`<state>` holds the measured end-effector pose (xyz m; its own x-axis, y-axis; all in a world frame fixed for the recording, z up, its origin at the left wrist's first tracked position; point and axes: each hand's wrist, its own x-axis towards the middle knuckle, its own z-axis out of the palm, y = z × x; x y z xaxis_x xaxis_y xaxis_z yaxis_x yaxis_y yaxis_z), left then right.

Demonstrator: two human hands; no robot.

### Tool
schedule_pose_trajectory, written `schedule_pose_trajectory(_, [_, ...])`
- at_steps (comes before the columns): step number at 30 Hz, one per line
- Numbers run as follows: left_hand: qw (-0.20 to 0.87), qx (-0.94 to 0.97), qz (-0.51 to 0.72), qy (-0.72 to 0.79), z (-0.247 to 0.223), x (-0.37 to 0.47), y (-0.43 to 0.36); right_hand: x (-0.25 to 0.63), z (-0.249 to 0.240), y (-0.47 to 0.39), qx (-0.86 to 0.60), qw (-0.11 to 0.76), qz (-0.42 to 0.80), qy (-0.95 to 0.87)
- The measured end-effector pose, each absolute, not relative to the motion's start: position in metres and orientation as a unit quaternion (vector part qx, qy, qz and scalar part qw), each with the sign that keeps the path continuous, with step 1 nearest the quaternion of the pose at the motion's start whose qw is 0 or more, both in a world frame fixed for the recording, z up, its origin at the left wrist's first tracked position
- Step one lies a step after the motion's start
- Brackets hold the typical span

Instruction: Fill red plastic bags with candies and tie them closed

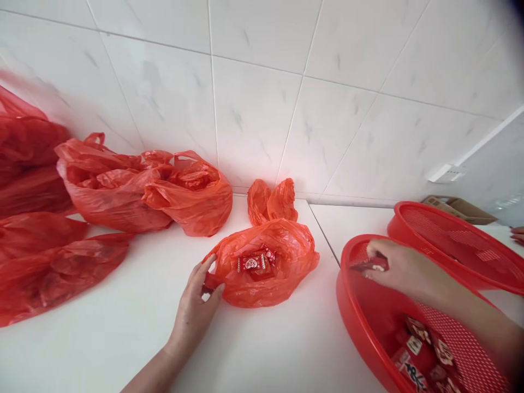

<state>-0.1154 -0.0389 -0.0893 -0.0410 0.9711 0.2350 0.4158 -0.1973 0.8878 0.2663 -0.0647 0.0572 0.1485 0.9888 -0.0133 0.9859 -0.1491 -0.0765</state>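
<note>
An opened red plastic bag [229,286] stands on the white table, with several small red-wrapped sweets [254,263] at its bottom, one printed "520". My left hand [195,305] grips the bag's left edge between thumb and fingers. Over the near red plastic basket [347,311], my right hand [395,266] pinches small red wrapped packets [368,266]; how many I cannot tell. More red packets [421,349] lie in the bottom of that basket, below my right forearm.
Several filled red bags [188,196] line the left side by the tiled wall [254,109]. A crumpled red bag [272,202] sits behind the opened one. Further right are a second red basket [403,210], a cardboard box [466,210] and part of another person's hand [518,234].
</note>
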Motion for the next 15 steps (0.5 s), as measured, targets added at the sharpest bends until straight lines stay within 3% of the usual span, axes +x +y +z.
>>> schedule_pose_trajectory(5, [0.303, 0.633, 0.458, 0.546, -0.086, -0.115, -0.040, 0.191, 0.096, -0.044, -0.677, 0.099, 0.065, -0.726])
schedule_pose_trajectory(9, [0.298, 0.638, 0.464, 0.537, -0.085, -0.115, -0.042, 0.138, 0.082, -0.016, -0.583, 0.079, 0.131, -0.798])
schedule_pose_trajectory(15, [0.295, 0.642, 0.462, 0.536, -0.084, -0.117, -0.042, 0.126, 0.082, -0.027, -0.599, 0.061, 0.148, -0.785])
